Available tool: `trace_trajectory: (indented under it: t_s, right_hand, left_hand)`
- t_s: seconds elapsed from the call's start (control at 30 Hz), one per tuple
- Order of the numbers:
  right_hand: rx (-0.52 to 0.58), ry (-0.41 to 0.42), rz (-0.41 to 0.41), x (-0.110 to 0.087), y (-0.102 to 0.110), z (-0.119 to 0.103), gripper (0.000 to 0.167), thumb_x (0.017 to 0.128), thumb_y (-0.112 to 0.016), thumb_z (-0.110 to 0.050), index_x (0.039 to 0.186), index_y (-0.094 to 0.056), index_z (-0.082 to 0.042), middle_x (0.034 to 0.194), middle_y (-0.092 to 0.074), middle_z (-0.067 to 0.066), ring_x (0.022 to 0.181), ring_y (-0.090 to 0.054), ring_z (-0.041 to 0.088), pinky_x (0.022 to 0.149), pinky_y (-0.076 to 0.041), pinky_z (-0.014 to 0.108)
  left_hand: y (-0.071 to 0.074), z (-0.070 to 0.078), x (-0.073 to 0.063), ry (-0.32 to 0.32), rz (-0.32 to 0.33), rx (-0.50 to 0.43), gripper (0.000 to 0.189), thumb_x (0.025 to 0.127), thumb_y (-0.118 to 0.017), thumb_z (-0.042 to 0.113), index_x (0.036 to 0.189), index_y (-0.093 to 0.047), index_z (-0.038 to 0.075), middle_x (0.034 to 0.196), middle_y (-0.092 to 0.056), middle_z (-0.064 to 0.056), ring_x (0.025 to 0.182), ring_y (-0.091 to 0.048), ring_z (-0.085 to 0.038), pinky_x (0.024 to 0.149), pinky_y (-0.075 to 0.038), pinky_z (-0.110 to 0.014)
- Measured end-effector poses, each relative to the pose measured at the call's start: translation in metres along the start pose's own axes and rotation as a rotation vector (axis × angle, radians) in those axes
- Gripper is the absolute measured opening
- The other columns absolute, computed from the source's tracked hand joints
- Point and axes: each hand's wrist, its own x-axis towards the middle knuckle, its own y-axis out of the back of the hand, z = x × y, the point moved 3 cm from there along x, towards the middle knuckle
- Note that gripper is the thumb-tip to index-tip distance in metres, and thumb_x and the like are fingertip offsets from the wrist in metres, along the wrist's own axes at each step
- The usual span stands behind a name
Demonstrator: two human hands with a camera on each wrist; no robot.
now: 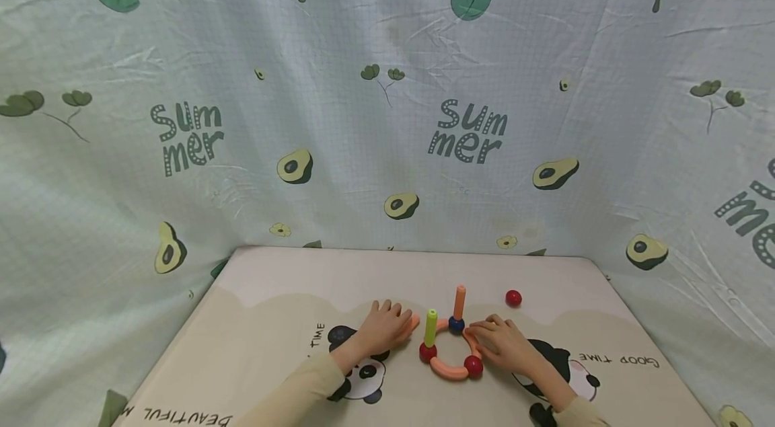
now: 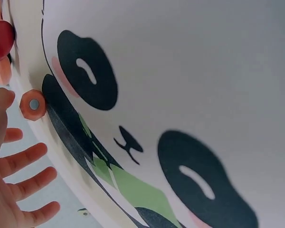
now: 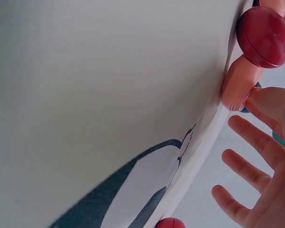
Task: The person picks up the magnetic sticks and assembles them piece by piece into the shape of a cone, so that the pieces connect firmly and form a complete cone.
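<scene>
A ring of curved orange magnetic rods and balls lies on the table. Its joints are a left red ball, a blue ball and a right red ball. A green rod stands upright on the left red ball, an orange rod on the blue one. My right hand pinches the ring's right curved rod with thumb and index finger, other fingers spread. My left hand is over a loose orange rod, thumb beside it and fingers loosely extended.
A loose red ball lies behind my right hand. The table cover carries printed pandas and lettering. A pale curtain with avocado and leaf prints hangs behind the table and along its sides.
</scene>
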Motion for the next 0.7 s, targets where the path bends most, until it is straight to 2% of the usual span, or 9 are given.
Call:
trace_trajectory:
  t_s: [0.03, 0.13, 0.23, 0.27, 0.33, 0.47, 0.7]
  right_hand:
    - [-0.004, 0.001, 0.002, 0.0, 0.0, -0.0001, 0.031, 0.082, -0.061, -0.024, 0.112, -0.06, -0.018, 0.11, -0.062, -0.001, 0.097, -0.049, 0.018, 0.074, -0.04, 0.04]
    - [-0.007, 0.01, 0.013, -0.0003, 0.0004, -0.0011, 0.031, 0.081, -0.062, -0.024, 0.112, -0.061, -0.018, 0.11, -0.062, -0.002, 0.096, -0.049, 0.018, 0.073, -0.04, 0.039]
    - [-0.012, 0.017, 0.02, -0.0006, 0.0016, -0.0027, 0.03, 0.081, -0.062, -0.024, 0.111, -0.061, -0.019, 0.109, -0.062, -0.003, 0.095, -0.05, 0.017, 0.071, -0.039, 0.037]
    - [-0.012, 0.018, 0.021, -0.0007, 0.0019, -0.0031, 0.03, 0.081, -0.062, -0.024, 0.111, -0.061, -0.019, 0.109, -0.062, -0.003, 0.095, -0.05, 0.017, 0.07, -0.039, 0.037]
    - [-0.014, 0.018, 0.019, -0.0007, 0.0024, -0.0038, 0.03, 0.081, -0.062, -0.024, 0.111, -0.061, -0.019, 0.109, -0.063, -0.003, 0.095, -0.05, 0.017, 0.07, -0.039, 0.037]
    - [-0.005, 0.012, 0.008, -0.0006, 0.0032, -0.0047, 0.029, 0.082, -0.061, -0.023, 0.111, -0.061, -0.018, 0.108, -0.063, -0.003, 0.095, -0.05, 0.017, 0.071, -0.039, 0.037]
    - [0.004, 0.01, 0.007, -0.0007, 0.0031, -0.0041, 0.03, 0.082, -0.061, -0.021, 0.112, -0.061, -0.017, 0.109, -0.063, -0.002, 0.095, -0.05, 0.017, 0.071, -0.039, 0.038]
  left_hand:
    - [-0.005, -0.0009, -0.0006, -0.012, 0.02, 0.004, 0.031, 0.085, -0.052, 0.045, 0.101, -0.054, 0.019, 0.081, -0.055, 0.001, 0.075, -0.052, -0.017, 0.063, -0.04, -0.036]
    - [-0.0084, -0.0006, -0.0005, -0.016, -0.016, -0.031, 0.028, 0.088, -0.046, 0.043, 0.102, -0.051, 0.019, 0.081, -0.054, 0.0, 0.075, -0.051, -0.018, 0.064, -0.039, -0.037]
    - [-0.0119, 0.0007, 0.0, -0.005, -0.071, -0.062, 0.024, 0.088, -0.048, 0.039, 0.101, -0.051, 0.019, 0.08, -0.055, 0.0, 0.076, -0.051, -0.019, 0.065, -0.039, -0.038]
    - [-0.0086, 0.0023, 0.0008, 0.007, -0.105, -0.08, 0.022, 0.086, -0.052, 0.035, 0.1, -0.052, 0.019, 0.081, -0.056, -0.001, 0.076, -0.052, -0.019, 0.065, -0.04, -0.038]
    - [-0.0096, 0.0038, 0.0012, 0.016, -0.129, -0.091, 0.018, 0.086, -0.053, 0.031, 0.098, -0.053, 0.019, 0.08, -0.056, -0.001, 0.075, -0.052, -0.018, 0.065, -0.041, -0.037]
    - [-0.009, 0.0059, 0.002, 0.035, -0.181, -0.104, 0.013, 0.089, -0.05, 0.027, 0.099, -0.053, 0.02, 0.08, -0.056, 0.0, 0.075, -0.052, -0.017, 0.065, -0.04, -0.035]
    - [-0.0062, 0.0063, 0.0008, 0.029, -0.17, -0.09, 0.014, 0.089, -0.05, 0.028, 0.1, -0.053, 0.02, 0.08, -0.057, 0.0, 0.074, -0.052, -0.016, 0.064, -0.04, -0.034]
